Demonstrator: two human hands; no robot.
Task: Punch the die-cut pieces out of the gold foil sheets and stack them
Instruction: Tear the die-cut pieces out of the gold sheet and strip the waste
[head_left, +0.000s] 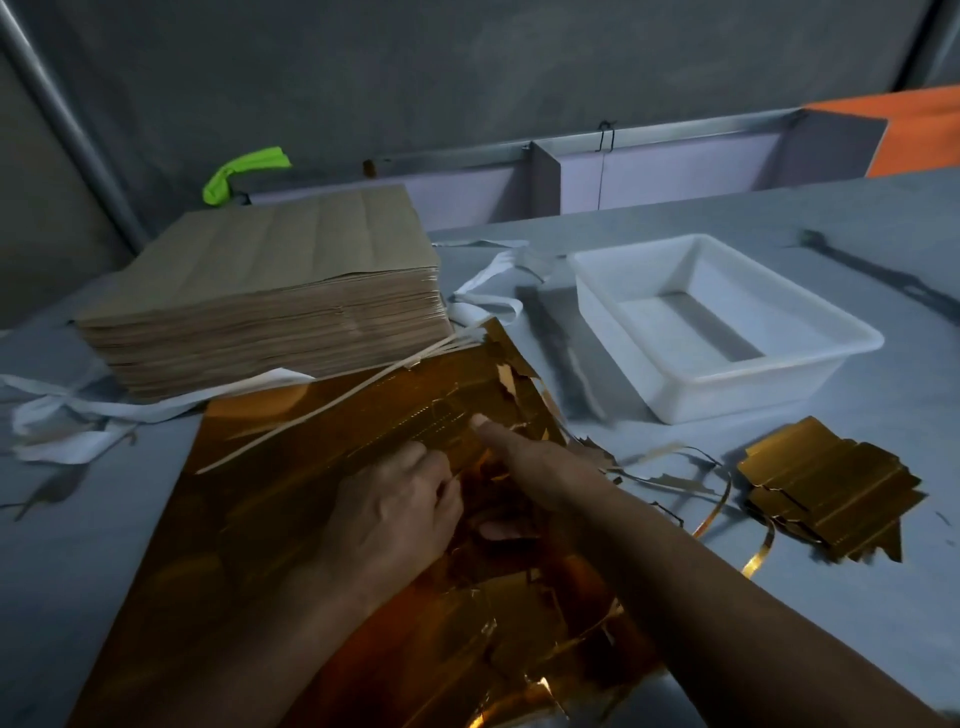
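Observation:
A large gold foil sheet lies on the table in front of me, torn and ragged along its right side. My left hand rests on the middle of the sheet with its fingers curled over the foil. My right hand reaches across beside it, thumb pressed flat on the foil and fingers tucked under a torn part. A small stack of punched gold pieces sits on the table to the right. Thin gold offcut strips curl between the sheet and that stack.
A thick stack of brown-backed sheets stands at the back left, touching the foil sheet's far corner. A white plastic tray sits at the back right. White paper scraps lie at the left. A green object rests behind the stack.

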